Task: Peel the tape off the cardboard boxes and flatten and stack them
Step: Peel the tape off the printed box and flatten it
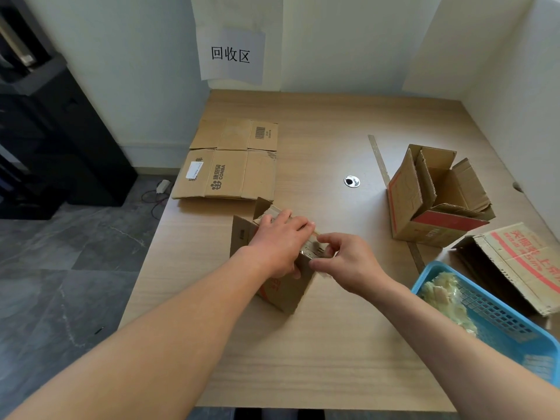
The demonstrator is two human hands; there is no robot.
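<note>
A small cardboard box (pixel 283 294) stands on the wooden table (pixel 318 353) in the middle of the view. My left hand (pixel 280 242) lies over its top, fingers spread along the upper edge. My right hand (pixel 348 262) pinches a strip of clear tape (pixel 313 250) at the box's top right corner, thumb and forefinger curled on it. Two flattened boxes (pixel 230 159) lie side by side at the back left of the table. An open box with red print (pixel 436 198) stands at the right, and another box (pixel 521 265) lies on its side behind the basket.
A blue plastic basket (pixel 497 313) holding crumpled peeled tape sits at the right front. A metal cable grommet (pixel 351 181) is set in the table's middle. White walls bound the back and right, with a paper sign (pixel 231 54). Grey floor and dark furniture lie left.
</note>
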